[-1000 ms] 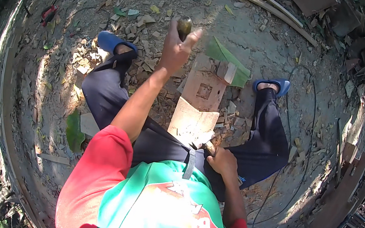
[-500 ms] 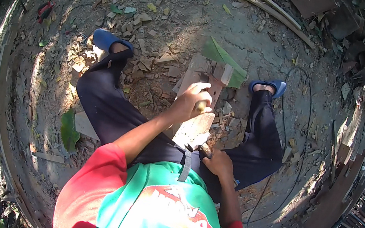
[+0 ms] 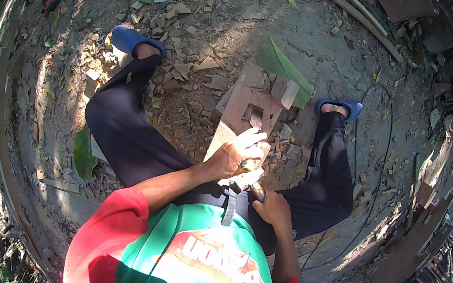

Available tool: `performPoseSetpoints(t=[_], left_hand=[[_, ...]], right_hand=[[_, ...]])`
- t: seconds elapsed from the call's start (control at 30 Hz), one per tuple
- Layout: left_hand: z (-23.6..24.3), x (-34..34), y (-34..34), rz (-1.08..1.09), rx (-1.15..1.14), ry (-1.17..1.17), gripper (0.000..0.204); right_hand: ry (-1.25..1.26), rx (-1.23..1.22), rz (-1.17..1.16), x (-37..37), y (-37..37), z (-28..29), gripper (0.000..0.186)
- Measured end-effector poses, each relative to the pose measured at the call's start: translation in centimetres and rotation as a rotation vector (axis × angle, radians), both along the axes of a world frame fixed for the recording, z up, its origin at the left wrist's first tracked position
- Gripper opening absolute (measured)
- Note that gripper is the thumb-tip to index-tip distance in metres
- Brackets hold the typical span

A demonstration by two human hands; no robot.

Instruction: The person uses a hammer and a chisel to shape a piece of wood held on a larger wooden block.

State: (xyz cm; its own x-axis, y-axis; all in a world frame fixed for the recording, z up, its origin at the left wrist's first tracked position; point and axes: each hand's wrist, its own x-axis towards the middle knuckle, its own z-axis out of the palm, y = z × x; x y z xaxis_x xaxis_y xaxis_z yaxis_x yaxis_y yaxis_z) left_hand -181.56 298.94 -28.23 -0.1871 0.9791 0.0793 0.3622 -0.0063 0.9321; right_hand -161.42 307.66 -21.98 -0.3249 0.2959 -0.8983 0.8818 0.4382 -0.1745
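Note:
A thick wooden board [image 3: 247,82] lies between my legs with a square hole [image 3: 253,114] cut through its face. My left hand [image 3: 228,158] is closed round a chisel over the near part of the board. The chisel's yellowish handle end [image 3: 247,165] shows by the fingers, and its flat blade [image 3: 256,120] points away from me at the hole. Close to my lap, my right hand [image 3: 274,208] grips the dark handle [image 3: 257,192] of what looks like a hammer. Glare and the left hand partly hide its head.
A small wood block [image 3: 284,91] sits at the board's far right corner, beside a large green leaf [image 3: 285,68]. Wood chips [image 3: 177,57] litter the ground around my blue shoes [image 3: 130,41]. A black cable [image 3: 389,132] runs along the right, and long wood strips [image 3: 354,10] lie far off.
My left hand has drawn back toward me with the chisel, uncovering the square hole. The right hand stays near my lap, still holding the hammer.

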Motion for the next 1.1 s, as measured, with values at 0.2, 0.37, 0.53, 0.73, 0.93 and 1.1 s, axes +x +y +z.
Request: performPoseSetpoints(t=[0.2, 0.37, 0.53, 0.73, 0.93, 1.1], left_hand=[[-2.0, 0.0, -0.5, 0.016, 0.005, 0.006, 0.041], [-1.1, -0.2, -0.2, 0.034, 0.004, -0.022, 0.043], [-1.3, -0.3, -0.2, 0.039, 0.000, -0.010, 0.044], [-1.7, -0.1, -0.4, 0.057, -0.011, -0.048, 0.044], [-0.6, -0.4, 0.1, 0.076, -0.041, -0.125, 0.043], [-0.4, 1.1, 1.6, 0.089, -0.096, 0.027, 0.036]], right_hand=[[-0.014, -0.033, -0.029, -0.2, 0.3, 0.0, 0.045], [-0.017, -0.036, -0.038, -0.5, 0.5, 0.4, 0.045], [-0.017, -0.032, -0.031, -0.5, 0.5, 0.3, 0.045], [-0.027, -0.026, -0.031, -0.5, 0.4, 0.5, 0.046], [-0.002, 0.015, -0.034, -0.3, 0.2, 0.1, 0.046], [0.151, 0.032, -0.190, 0.2, 0.7, 0.3, 0.047]])
